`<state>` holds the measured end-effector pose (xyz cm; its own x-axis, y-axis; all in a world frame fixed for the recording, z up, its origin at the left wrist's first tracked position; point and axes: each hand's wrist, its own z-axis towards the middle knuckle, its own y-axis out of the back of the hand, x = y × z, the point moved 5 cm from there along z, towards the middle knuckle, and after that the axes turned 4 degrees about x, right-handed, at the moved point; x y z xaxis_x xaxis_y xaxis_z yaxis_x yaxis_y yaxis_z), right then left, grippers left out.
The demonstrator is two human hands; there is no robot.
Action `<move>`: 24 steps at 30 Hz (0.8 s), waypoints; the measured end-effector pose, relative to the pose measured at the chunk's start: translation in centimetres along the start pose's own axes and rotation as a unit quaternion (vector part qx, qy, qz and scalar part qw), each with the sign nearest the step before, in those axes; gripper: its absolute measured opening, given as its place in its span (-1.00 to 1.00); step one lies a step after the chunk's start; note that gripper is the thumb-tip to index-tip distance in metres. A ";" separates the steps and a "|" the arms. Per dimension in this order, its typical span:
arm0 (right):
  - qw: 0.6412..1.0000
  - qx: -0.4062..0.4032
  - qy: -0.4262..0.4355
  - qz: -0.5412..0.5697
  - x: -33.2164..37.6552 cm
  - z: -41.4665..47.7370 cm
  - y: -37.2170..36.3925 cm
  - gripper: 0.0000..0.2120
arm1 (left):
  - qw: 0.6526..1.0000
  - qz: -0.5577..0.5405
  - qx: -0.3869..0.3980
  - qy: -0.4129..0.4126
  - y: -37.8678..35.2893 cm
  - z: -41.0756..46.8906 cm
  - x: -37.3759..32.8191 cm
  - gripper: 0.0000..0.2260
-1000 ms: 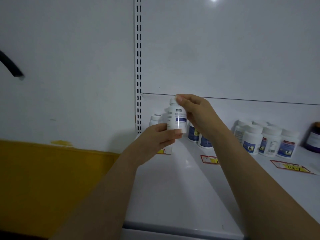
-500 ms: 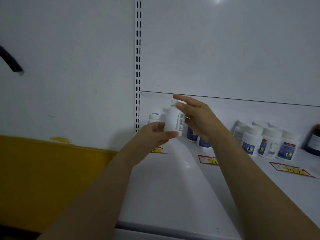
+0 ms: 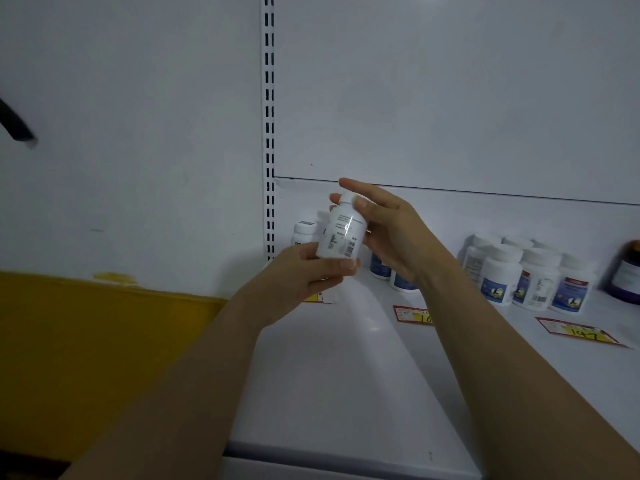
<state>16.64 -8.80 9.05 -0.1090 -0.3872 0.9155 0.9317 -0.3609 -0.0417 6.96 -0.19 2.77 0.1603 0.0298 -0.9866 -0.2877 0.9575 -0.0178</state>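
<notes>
**Item:** bottle (image 3: 341, 233). White plastic with a white screw cap and a wrap label; the barcode and small print face the camera. It is held in the air above the shelf (image 3: 346, 375), left of centre, tilted slightly with the cap uppermost.

**Holding:** The left grip (image 3: 304, 271) is closed round the base, thumb on the near side and fingers underneath. The right grip (image 3: 388, 233) pinches lightly at the cap, thumb on the near shoulder and fingertips behind. Its forefinger lies straight above the cap and touches nothing.

**Handling, as judged:**
- Weight: light, since two fingertip holds carry it easily.
- Wall: stiff, and unlikely to dent under a normal squeeze.
- Surface: the label looks glossy and reflects the light, so it is probably a little slippery.
- Fragility: low. A drop would more likely send it rolling than break it.

**Where to hold:**
- Around the body, across the label, for carrying.
- By the base, as it is now, for turning it to read.
- The cap gives a poorer hold, as it is narrow and may turn.

**Nearby stock:**
- One like bottle, the spare (image 3: 304, 232), far left by the slotted rail (image 3: 268, 133).
- Blue-labelled pots (image 3: 502, 275) grouped at the right.
- A dark jar (image 3: 627, 271) at the far right.
- Price tags (image 3: 578, 332) lying flat on the shelf.

**Setting down:** best on the base, in the gap beside the spare.
</notes>
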 end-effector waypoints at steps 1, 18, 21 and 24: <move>1.000 0.014 -0.003 0.004 0.0 0.0 -0.2 -0.69 | 1.000 -0.012 0.006 0.005 -0.1 0.0 0.0 -0.56; 0.982 -0.054 0.004 -0.179 -0.9 -0.2 0.3 -0.68 | 0.973 0.182 -0.134 -0.040 0.9 -0.6 -0.9 -0.68; 0.966 -0.036 -0.011 -0.255 -0.9 -0.1 0.2 -0.66 | 0.969 0.189 -0.146 -0.055 1.1 -0.5 -1.0 -0.68; 0.950 -0.048 -0.022 -0.309 -1.2 0.1 0.5 -0.67 | 0.960 0.227 -0.150 -0.062 1.1 -0.4 -0.9 -0.65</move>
<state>17.24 -8.43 7.98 -0.6082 -0.0403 0.7927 0.6583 -0.5836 0.4754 6.11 0.70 3.53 0.0592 0.4757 -0.8776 -0.6112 0.7124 0.3449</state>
